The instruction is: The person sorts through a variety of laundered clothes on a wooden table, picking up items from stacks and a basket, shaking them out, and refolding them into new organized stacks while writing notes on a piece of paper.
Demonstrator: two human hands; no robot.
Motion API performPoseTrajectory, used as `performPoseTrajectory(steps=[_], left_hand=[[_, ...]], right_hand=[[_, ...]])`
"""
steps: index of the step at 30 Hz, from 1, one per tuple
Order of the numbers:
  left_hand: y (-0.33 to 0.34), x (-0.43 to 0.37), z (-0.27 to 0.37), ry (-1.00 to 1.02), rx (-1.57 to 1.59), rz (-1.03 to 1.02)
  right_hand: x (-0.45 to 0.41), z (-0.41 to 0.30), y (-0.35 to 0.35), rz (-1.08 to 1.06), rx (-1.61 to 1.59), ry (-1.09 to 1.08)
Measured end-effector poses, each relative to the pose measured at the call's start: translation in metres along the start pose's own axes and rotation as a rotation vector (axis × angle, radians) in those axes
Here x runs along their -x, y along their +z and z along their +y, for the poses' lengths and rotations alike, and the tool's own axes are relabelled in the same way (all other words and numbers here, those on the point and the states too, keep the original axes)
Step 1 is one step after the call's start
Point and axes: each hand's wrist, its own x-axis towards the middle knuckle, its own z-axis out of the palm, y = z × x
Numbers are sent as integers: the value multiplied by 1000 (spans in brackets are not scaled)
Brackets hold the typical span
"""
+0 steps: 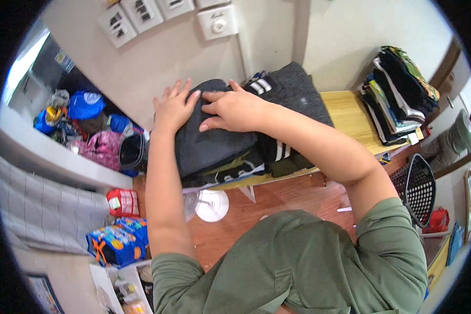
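A folded dark garment (216, 145) lies on top of a stack of folded clothes on a wooden bench. Flat on its upper left part rests my left hand (176, 104), fingers apart. My right hand (233, 108) lies on the same garment just to the right, fingers spread, holding nothing. Beside it, partly under my right forearm, is a dark grey folded garment (294, 94), with a black piece bearing white stripes (261, 85) next to it. More folded clothes (239, 167) show beneath the dark garment's near edge.
Another tall stack of folded clothes (400, 94) stands on the bench (341, 117) at the right. A black perforated basket (420, 190) is on the right. A blue patterned bag (121, 239) and red package (123, 202) lie at left. Below the bench is a round white base (212, 206).
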Motion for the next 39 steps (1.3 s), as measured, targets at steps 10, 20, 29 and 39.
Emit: performPoseTrajectory(steps=[10, 20, 29, 39], left_hand=[[-23, -20, 62, 159, 303, -245], [-17, -13, 94, 256, 191, -68], [-104, 10, 91, 557, 146, 520], [-76, 148, 359, 88, 699, 881]], right_hand=[[74, 57, 10, 26, 137, 530], [89, 64, 24, 273, 201, 457], [336, 82, -16, 852, 96, 194], [977, 45, -31, 2097, 125, 1676]])
